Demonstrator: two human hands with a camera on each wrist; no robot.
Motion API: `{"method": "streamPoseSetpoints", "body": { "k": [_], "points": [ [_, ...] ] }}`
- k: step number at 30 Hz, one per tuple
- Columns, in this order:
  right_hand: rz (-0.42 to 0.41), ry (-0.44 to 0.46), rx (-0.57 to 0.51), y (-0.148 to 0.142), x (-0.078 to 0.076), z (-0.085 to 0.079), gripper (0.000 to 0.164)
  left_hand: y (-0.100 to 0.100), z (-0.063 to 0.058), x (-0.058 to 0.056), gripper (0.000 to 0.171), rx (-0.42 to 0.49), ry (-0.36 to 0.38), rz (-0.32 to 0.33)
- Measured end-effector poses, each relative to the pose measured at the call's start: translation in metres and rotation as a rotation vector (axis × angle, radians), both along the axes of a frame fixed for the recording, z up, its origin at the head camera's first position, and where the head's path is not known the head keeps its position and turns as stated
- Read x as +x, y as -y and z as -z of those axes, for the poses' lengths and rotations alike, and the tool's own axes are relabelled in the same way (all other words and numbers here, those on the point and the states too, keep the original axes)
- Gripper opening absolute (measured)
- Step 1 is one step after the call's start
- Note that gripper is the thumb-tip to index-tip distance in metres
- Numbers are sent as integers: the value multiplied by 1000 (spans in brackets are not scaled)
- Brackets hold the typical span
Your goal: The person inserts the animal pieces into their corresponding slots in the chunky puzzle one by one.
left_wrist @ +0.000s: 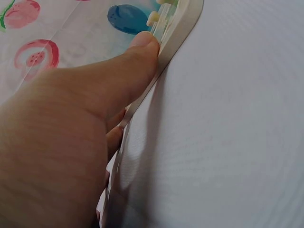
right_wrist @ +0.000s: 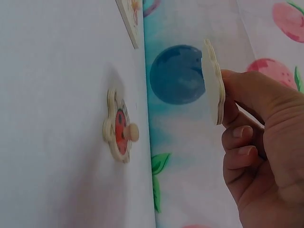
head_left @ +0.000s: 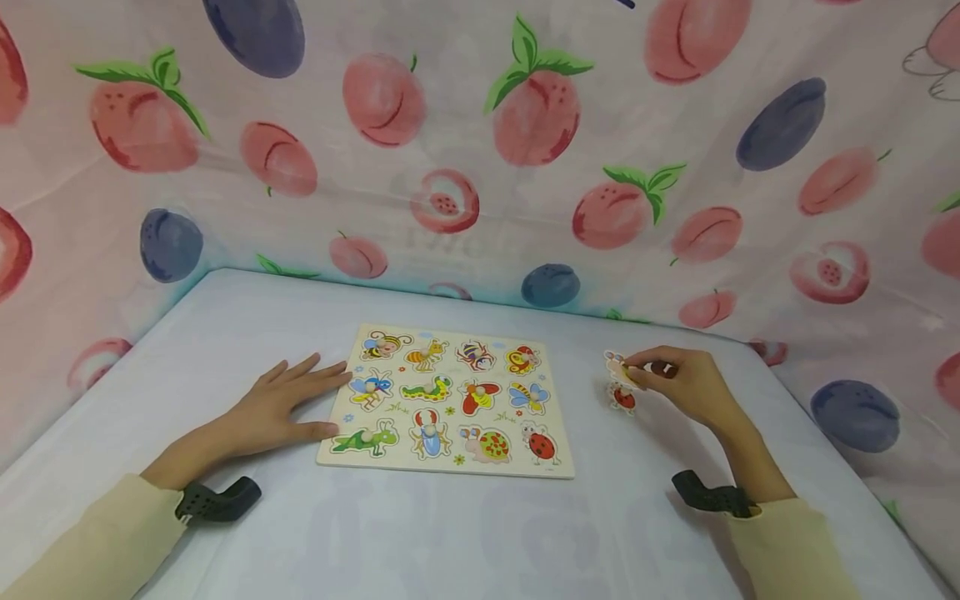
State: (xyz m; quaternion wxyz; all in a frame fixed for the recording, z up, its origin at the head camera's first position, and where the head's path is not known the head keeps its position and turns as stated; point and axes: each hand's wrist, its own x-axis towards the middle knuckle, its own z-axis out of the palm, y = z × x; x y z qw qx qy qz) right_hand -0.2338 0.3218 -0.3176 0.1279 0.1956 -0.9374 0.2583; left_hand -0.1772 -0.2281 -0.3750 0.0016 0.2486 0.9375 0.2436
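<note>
A wooden peg puzzle board (head_left: pixel 446 465) with several insect pictures lies flat on the table. My left hand (head_left: pixel 277 408) has its fingers spread along the board's left side, and the left wrist view shows the thumb (left_wrist: pixel 128 71) against the board's edge. To the right of the board, my right hand (head_left: pixel 690 385) pinches a thin wooden puzzle piece (right_wrist: pixel 213 88) between thumb and fingers, raised above the table. Its pale picture side shows in the head view; its plain back faces the right wrist camera. Below it a ladybug puzzle piece (right_wrist: pixel 120 128) with a round knob lies on the table.
A white cloth (head_left: pixel 450 542) covers the table. Behind and at the sides hangs a curtain (head_left: pixel 465 108) printed with peaches and plums. Each wrist wears a black band, the left band (head_left: pixel 217 500) close over the cloth.
</note>
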Motion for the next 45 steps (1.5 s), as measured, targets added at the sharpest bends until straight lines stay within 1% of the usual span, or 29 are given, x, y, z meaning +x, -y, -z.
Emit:
{"method": "streamPoseSetpoints", "body": {
  "k": [8, 13, 17, 21, 27, 35, 45],
  "points": [
    [-60, 28, 6, 24, 0, -8, 13, 0, 0, -1, 75, -3, -6, -7],
    [-84, 58, -7, 35, 0, -10, 13, 0, -2, 1, 74, 4, -3, -2],
    [-103, 65, -9, 40, 1, -10, 13, 0, -1, 1, 73, 4, -5, -1],
    [-140, 64, -23, 47, 2, -12, 13, 0, 0, 0, 73, 0, -10, 2],
    [-201, 73, -59, 61, 3, -14, 12, 0, -2, 1, 74, -2, 6, -2],
    [-290, 68, -86, 79, 4, -11, 12, 1, 0, 0, 74, 1, 4, -5],
    [-369, 111, -93, 104, 5, -4, 10, 0, 0, 1, 74, -3, 0, -3]
  ]
}}
